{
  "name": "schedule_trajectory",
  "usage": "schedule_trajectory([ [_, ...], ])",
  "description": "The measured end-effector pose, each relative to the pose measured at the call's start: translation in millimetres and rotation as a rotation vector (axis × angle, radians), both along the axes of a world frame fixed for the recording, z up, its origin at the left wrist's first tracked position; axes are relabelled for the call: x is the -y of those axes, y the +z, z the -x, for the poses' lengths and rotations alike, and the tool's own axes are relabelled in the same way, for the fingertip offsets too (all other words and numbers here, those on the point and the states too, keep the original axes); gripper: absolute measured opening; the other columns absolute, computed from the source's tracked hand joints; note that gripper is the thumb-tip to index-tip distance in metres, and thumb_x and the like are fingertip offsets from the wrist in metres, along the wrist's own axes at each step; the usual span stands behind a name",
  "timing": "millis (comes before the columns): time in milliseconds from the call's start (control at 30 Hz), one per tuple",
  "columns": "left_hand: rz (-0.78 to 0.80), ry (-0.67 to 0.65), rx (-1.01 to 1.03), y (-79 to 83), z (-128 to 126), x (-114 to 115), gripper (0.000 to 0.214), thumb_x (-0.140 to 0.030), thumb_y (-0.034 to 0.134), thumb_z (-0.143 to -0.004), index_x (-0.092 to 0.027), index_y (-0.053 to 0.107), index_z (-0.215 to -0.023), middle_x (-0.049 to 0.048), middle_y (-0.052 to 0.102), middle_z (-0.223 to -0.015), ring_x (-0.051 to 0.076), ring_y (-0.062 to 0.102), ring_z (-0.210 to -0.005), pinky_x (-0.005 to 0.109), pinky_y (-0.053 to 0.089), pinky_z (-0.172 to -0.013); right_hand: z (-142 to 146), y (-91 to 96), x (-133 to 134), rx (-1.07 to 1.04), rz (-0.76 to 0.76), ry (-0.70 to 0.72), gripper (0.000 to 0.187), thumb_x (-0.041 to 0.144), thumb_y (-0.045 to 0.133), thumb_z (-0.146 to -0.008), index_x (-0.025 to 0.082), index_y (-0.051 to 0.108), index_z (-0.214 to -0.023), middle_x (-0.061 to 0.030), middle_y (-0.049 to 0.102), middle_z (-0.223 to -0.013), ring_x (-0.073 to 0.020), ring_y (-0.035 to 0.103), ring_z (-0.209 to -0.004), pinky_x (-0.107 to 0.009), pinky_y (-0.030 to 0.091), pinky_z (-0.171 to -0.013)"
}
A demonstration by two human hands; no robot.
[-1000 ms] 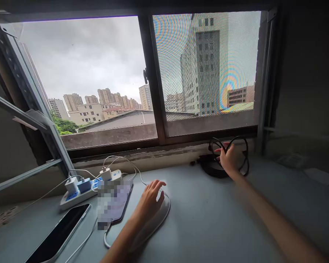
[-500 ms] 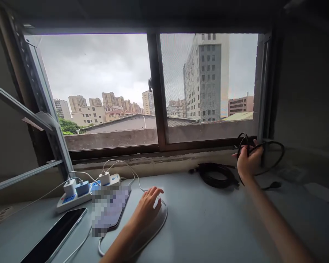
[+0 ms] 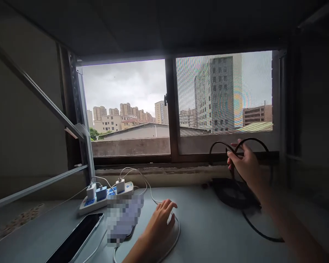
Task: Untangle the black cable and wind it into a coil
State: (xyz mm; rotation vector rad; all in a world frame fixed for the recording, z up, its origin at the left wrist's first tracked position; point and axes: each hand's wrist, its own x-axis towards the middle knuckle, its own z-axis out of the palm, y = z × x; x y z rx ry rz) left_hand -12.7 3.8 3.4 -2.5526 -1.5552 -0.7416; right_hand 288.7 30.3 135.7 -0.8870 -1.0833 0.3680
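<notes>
In the head view my right hand (image 3: pixel 246 166) is raised before the window, its fingers closed round a black cable (image 3: pixel 253 139). Loops of that cable arch out on both sides of the fingers, and a length of it curves over the desk near my forearm. Behind and below lies a coil of black cable (image 3: pixel 222 197), partly hidden by my wrist. My left hand (image 3: pixel 163 215) hovers low over or rests on the desk, fingers loosely curved and thumb apart. A thin white cable (image 3: pixel 179 233) runs past its fingertips and bends round its right side.
At the left stands a white power strip (image 3: pixel 83 210) with several chargers plugged in. A dark-screened phone (image 3: pixel 76 237) and a second, blurred-out phone (image 3: pixel 127 219) lie on the desk (image 3: pixel 200 233). Metal frame bars (image 3: pixel 52 179) slant at the left. The window (image 3: pixel 131 148) is behind.
My right hand has lifted the black cable, and its loops now spread wider, to either side. The view has shifted, moving the scene right and down. My left hand keeps its pose beside the white cable.
</notes>
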Motion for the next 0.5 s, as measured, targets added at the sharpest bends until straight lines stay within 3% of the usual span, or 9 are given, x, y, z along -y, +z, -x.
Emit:
schedule_trajectory([
  [67,0.016,-0.01,-0.007,-0.4,-1.5,1.6,0.041,0.004,0.044,-0.074,-0.02,0.056,-0.105,0.0053,0.056,-0.107,0.023,0.053,-0.102,0.04,0.044,-0.095,14.9,18.7,10.4,0.021,-0.026,0.084,0.059,0.034,0.066,-0.064,0.018,0.049,-0.118,-0.0089,0.057,-0.11,-0.007,0.053,-0.046,-0.024,0.049,-0.034],
  [200,0.017,-0.009,-0.015,1.3,3.6,-0.2,0.04,0.003,0.043,-0.076,-0.019,0.055,-0.107,0.006,0.056,-0.109,0.024,0.052,-0.104,0.041,0.044,-0.095,43.9,44.1,24.6,0.073,0.011,0.337,0.048,0.03,0.065,-0.066,0.017,0.052,-0.11,-0.0031,0.062,-0.086,-0.0074,0.051,-0.042,-0.022,0.048,-0.032],
  [367,0.001,0.022,-0.041,3.5,18.5,-7.6,0.035,-0.001,0.041,-0.08,-0.019,0.053,-0.108,0.007,0.056,-0.112,0.025,0.055,-0.102,0.043,0.045,-0.094,81.7,45.0,26.7,0.054,0.135,0.54,0.039,0.026,0.064,-0.072,0.015,0.053,-0.108,0.0031,0.058,-0.062,-0.0099,0.055,-0.043,-0.02,0.049,-0.036],
  [433,-0.001,0.05,-0.052,3.1,23.8,-9.9,0.034,-0.002,0.041,-0.08,-0.019,0.054,-0.105,0.0068,0.057,-0.11,0.024,0.057,-0.1,0.043,0.046,-0.092,91.9,41.4,25.1,0.042,0.181,0.604,0.041,0.025,0.066,-0.072,0.016,0.053,-0.11,0.0001,0.063,-0.074,-0.0089,0.057,-0.045,-0.019,0.049,-0.036],
  [500,-0.015,0.077,-0.067,2.2,28.7,-12.0,0.032,-0.003,0.041,-0.08,-0.019,0.056,-0.103,0.0062,0.058,-0.108,0.025,0.057,-0.101,0.044,0.046,-0.092,96.6,38.5,23.4,0.028,0.198,0.654,0.048,0.025,0.068,-0.071,0.017,0.05,-0.114,-0.0057,0.064,-0.101,-0.0065,0.058,-0.048,-0.019,0.051,-0.038],
])
